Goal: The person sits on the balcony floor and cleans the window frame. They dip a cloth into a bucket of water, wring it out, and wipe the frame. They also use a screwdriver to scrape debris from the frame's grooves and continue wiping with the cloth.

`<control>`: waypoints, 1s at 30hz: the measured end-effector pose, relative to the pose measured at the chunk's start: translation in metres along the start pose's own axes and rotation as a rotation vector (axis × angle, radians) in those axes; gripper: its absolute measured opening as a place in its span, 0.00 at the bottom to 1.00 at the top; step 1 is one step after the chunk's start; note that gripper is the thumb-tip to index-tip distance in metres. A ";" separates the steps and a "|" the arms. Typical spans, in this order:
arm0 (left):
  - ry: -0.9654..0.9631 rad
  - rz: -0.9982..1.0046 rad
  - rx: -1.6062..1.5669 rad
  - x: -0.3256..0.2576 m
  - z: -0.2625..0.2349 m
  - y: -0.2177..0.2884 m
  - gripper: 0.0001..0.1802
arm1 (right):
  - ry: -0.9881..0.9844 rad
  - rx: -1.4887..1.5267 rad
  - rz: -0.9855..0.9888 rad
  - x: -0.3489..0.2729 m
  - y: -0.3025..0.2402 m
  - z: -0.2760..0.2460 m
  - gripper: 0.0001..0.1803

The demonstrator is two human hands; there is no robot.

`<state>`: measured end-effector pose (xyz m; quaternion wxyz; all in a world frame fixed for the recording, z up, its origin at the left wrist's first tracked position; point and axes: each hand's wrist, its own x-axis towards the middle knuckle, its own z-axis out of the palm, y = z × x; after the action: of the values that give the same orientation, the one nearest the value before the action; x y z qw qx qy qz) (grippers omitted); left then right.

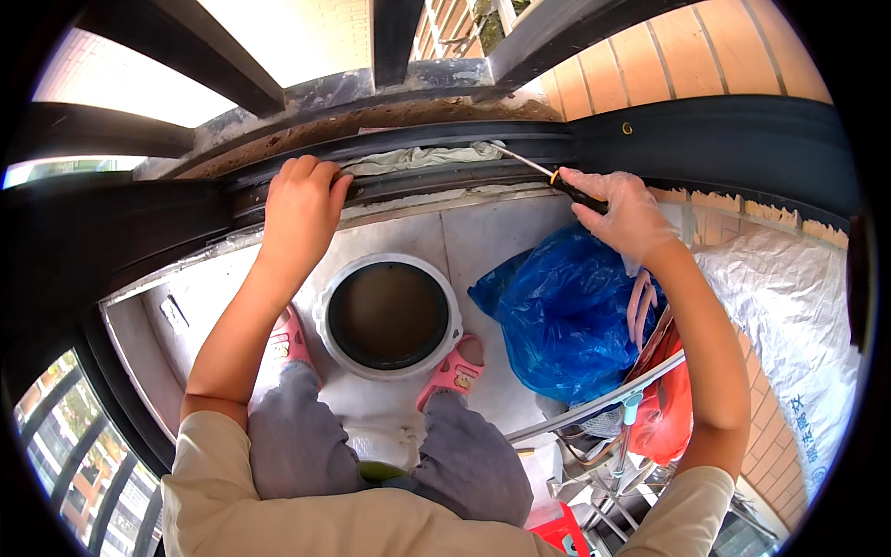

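Observation:
My right hand (624,212), in a thin clear plastic glove, is closed round the black-and-yellow handle of a screwdriver (577,192). Its metal shaft points up and left, and the tip meets the right end of a pale grey-green cloth (422,160). The cloth lies bunched lengthwise in the groove of a dark window track (390,188). At the cloth's left end my left hand (304,200), with no glove to be seen, is closed with its fingers curled over the track. Its fingertips are hidden.
Between my feet in pink sandals (457,373) stands a white bucket (325,320) of murky brown water. A blue plastic bag (566,316) sits to its right, near a round-rimmed rack (594,406). Dark bars (394,42) rise beyond the track. White sheeting (789,306) hangs far right.

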<state>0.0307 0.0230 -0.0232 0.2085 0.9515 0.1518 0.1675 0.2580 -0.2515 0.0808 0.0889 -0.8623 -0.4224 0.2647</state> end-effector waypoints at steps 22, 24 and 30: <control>0.023 0.115 -0.195 -0.003 0.003 0.009 0.09 | -0.109 -0.173 -0.083 0.013 -0.047 -0.034 0.25; 0.009 0.103 -0.178 -0.003 0.006 0.011 0.10 | -0.124 -0.192 -0.079 0.018 -0.054 -0.032 0.23; 0.052 -0.009 0.018 -0.013 -0.008 0.015 0.11 | -0.137 -0.266 -0.066 0.024 -0.070 -0.033 0.22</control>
<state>0.0191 0.0082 -0.0126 0.1967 0.9480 0.1629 0.1901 0.2396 -0.1869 0.1256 -0.0466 -0.8321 -0.4868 0.2616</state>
